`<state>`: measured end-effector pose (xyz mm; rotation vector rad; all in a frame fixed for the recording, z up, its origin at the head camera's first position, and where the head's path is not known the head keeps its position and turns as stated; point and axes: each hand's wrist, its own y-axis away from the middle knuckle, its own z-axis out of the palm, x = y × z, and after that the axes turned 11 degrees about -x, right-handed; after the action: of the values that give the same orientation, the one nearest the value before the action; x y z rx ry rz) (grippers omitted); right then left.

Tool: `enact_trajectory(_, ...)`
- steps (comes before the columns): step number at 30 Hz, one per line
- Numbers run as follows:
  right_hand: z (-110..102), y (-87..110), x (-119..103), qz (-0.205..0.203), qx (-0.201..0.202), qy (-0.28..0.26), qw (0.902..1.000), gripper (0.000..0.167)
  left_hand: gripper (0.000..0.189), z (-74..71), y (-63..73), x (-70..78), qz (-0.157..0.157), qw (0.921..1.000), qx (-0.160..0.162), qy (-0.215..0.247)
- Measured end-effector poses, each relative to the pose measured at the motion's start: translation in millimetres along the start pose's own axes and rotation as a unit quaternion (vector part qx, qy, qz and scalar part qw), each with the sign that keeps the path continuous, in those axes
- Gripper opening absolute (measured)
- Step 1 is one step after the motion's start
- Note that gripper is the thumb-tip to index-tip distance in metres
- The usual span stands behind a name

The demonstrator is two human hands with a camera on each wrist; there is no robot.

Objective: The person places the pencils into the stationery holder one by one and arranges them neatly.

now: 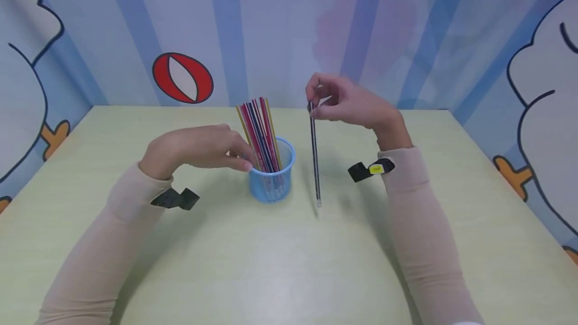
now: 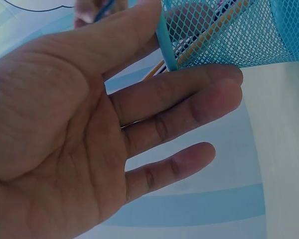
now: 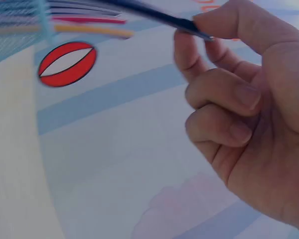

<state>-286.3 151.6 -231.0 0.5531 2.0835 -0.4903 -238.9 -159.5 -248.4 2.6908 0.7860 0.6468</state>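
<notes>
A light blue mesh pencil cup (image 1: 270, 187) stands on the table, holding several thin pencils (image 1: 264, 137) in red, yellow and dark colours. My left hand (image 1: 203, 148) grips the cup at its left rim. In the left wrist view, the thumb and a finger pinch the rim (image 2: 167, 42), while the other fingers (image 2: 164, 169) extend outside the mesh. To the right of the cup, my right hand (image 1: 345, 102) pinches a dark striped pencil (image 1: 315, 159) by its top end. That pencil hangs nearly upright, its pale lower end close over the table.
The pale wooden table (image 1: 271, 265) ends at a striped blue backdrop (image 1: 289, 24) with a red and white oval (image 1: 182, 78). White cartoon figures (image 1: 546, 104) are printed on both sides. A small black device (image 1: 372, 168) sits on each sleeve.
</notes>
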Motion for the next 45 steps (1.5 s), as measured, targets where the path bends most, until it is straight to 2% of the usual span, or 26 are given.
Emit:
enact_trajectory(3,-4.0,10.6,-13.4,-0.084,0.062,-0.036,0.9939,0.015,0.022,-0.4,0.7,-0.6,0.005,1.0000,-0.003,0.004)
enact_trajectory(6,-8.1,19.7,-26.0,-0.160,0.116,-0.064,0.9783,0.015,0.022,-2.0,0.8,-1.0,0.013,0.9998,-0.007,0.010)
enact_trajectory(9,-11.2,25.0,-36.4,-0.196,0.155,-0.065,0.9662,0.015,0.022,-4.4,0.5,-1.1,0.021,0.9996,-0.012,0.014)
enact_trajectory(11,-11.8,26.1,-40.7,-0.200,0.166,-0.060,0.9639,0.014,0.023,-5.8,0.4,-0.8,0.024,0.9995,-0.014,0.014)
enact_trajectory(14,-10.1,23.0,-42.5,-0.176,0.166,-0.069,0.9679,0.016,0.023,-7.0,0.5,0.0,0.023,0.9995,-0.015,0.014)
enact_trajectory(17,-4.3,15.8,-39.9,-0.136,0.151,-0.057,0.9775,0.018,0.023,-6.9,0.6,1.4,0.017,0.9996,-0.017,0.015)
enact_trajectory(22,12.4,-2.8,-32.1,-0.080,0.096,0.001,0.9922,0.017,0.024,-5.2,0.3,3.1,0.008,0.9996,-0.016,0.020)
enact_trajectory(26,24.2,-15.8,-26.1,-0.040,0.051,0.042,0.9970,0.017,0.026,-4.3,-0.6,3.1,0.010,0.9995,-0.016,0.026)
enact_trajectory(30,31.0,-22.8,-21.3,-0.017,0.029,0.067,0.9972,0.019,0.026,-4.3,-1.7,3.7,0.009,0.9993,-0.017,0.031)
enact_trajectory(36,37.1,-26.0,-19.9,-0.011,0.018,0.105,0.9943,0.025,0.025,-5.4,-1.7,4.2,0.015,0.9992,-0.019,0.033)
enact_trajectory(41,39.1,-28.1,-16.9,0.011,0.009,0.181,0.9833,0.037,0.025,-5.2,0.5,5.0,0.017,0.9992,-0.018,0.033)
enact_trajectory(45,39.8,-28.8,-15.1,0.041,-0.020,0.210,0.9766,0.049,0.025,-3.6,3.6,5.6,0.012,0.9991,-0.021,0.034)
